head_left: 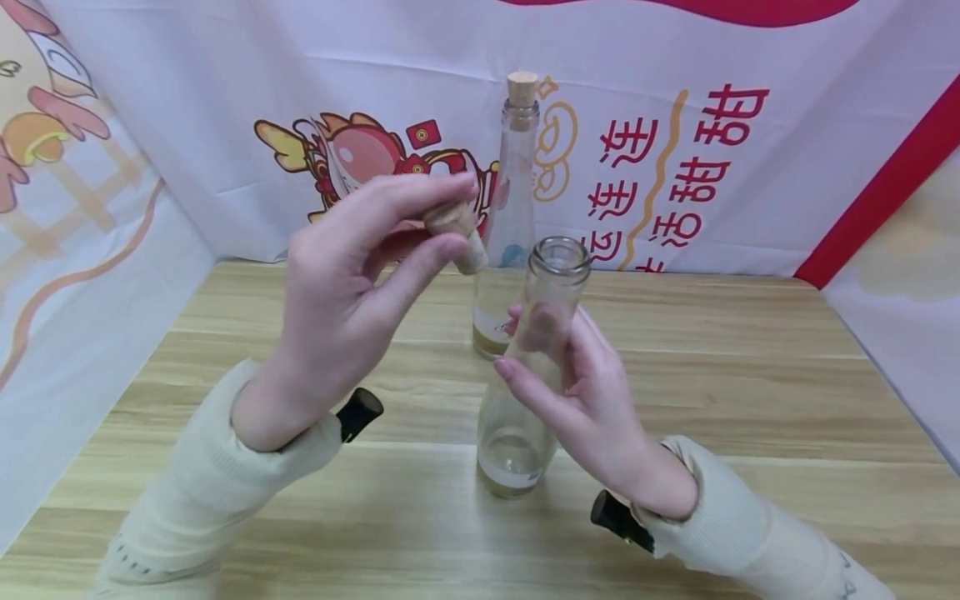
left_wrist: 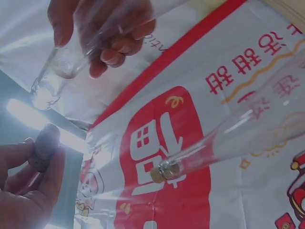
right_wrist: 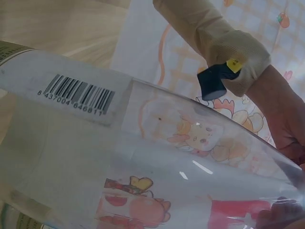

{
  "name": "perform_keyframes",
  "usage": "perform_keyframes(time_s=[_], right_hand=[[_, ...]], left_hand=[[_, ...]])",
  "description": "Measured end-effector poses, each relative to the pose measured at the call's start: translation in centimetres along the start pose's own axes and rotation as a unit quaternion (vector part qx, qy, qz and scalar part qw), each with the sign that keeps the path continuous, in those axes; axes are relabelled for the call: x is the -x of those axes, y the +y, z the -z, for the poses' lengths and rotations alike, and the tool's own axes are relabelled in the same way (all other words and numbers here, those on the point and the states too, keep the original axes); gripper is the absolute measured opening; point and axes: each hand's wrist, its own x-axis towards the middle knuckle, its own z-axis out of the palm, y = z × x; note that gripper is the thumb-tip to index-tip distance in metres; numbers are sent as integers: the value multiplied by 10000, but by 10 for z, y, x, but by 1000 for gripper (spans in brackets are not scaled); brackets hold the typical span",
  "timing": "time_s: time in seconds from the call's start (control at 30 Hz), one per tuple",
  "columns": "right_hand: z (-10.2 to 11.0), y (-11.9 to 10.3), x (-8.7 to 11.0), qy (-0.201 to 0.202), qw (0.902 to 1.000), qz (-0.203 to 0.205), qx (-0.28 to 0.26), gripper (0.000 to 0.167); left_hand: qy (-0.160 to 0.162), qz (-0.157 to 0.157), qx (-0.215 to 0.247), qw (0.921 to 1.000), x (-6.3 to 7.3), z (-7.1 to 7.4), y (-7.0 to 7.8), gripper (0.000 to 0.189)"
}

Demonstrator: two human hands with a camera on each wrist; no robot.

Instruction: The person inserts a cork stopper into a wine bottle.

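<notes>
Thumb and fingers of my left hand (head_left: pixel 341 292) pinch a cork stopper (head_left: pixel 456 225), its narrower end angled down and right. It is held in the air, left of and a little higher than the mouth of a clear glass bottle (head_left: pixel 517 400). My right hand (head_left: pixel 600 400) grips that bottle round its neck; the bottle is upright and its mouth uncovered. In the left wrist view the stopper (left_wrist: pixel 46 148) shows dark between the fingertips, apart from the bottle neck (left_wrist: pixel 52 81). A barcode label (right_wrist: pixel 78 95) on the bottle fills part of the right wrist view.
Behind the held bottle stands a second clear bottle (head_left: pixel 517 200) with a cork (head_left: pixel 522 87) in its mouth. Both are over a wood-grain table (head_left: pixel 712 367). Printed white cloth (head_left: pixel 420 83) hangs along the back and sides. Black wrist cameras (head_left: pixel 360 414) sit at both cuffs.
</notes>
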Motion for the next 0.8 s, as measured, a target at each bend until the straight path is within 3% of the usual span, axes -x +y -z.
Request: perform_keyframes(time_s=[0.1, 0.27, 0.53, 0.8], right_hand=[[0, 0, 0, 23, 10000, 37, -7, 39], [0, 1, 0, 41, 10000, 57, 5, 36], [0, -1, 0, 14, 10000, 21, 6, 38], [0, 0, -1, 18, 9999, 129, 69, 38]], left_hand=[[256, -23, 461, 9986, -8, -5, 7, 27], [448, -318, 638, 9964, -21, -16, 16, 21], [75, -444, 1282, 9907, -34, -30, 14, 22], [-327, -605, 1010, 9925, -32, -37, 9, 22]])
